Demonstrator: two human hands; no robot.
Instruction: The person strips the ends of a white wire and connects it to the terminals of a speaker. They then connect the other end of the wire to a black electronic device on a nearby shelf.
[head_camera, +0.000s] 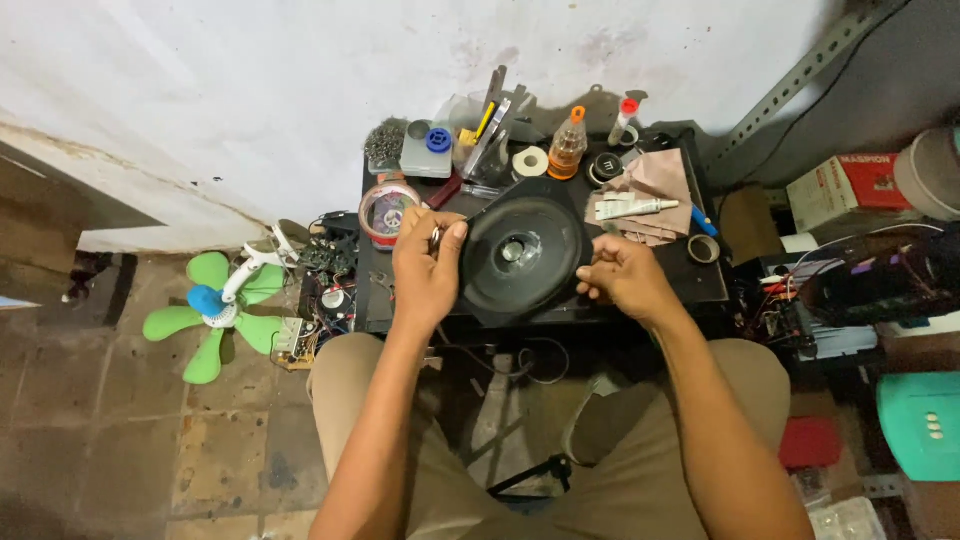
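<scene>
Black and round, a speaker driver (522, 255) is held cone-up over the small dark work table (712, 288), between the two hands and above the person's knees. A shiny metal cap is seen at the cone's centre.

Left hand (428, 272): closed on the driver's left rim, thumb on top and fingers curled beneath. A thin metal tool (437, 235), kind not made out, is pinched between thumb and forefinger just above the rim.

Right hand (628, 277): fingers (592, 285) brought together and clamped on the right rim, near its lower edge.

Handling, as judged: the frame is taken to be stiff metal and the magnet behind it heavy, so weight is expected low and central. The cone is judged thin and easily dented or torn; pressure from fingertips on it is to be avoided. Hold is best taken at the rigid outer rim on opposite sides, as now. The rim looks smooth, so slip is possible with one hand.

Beyond the fingertips, toward the wall: a tape roll (389, 209), an orange-capped bottle (567, 146), a white tube (636, 208) on a pinkish cloth (660, 180), and a cup of tools (490, 125). Left of the left hand, on the floor, a green fan (215, 310) lies apart.
</scene>
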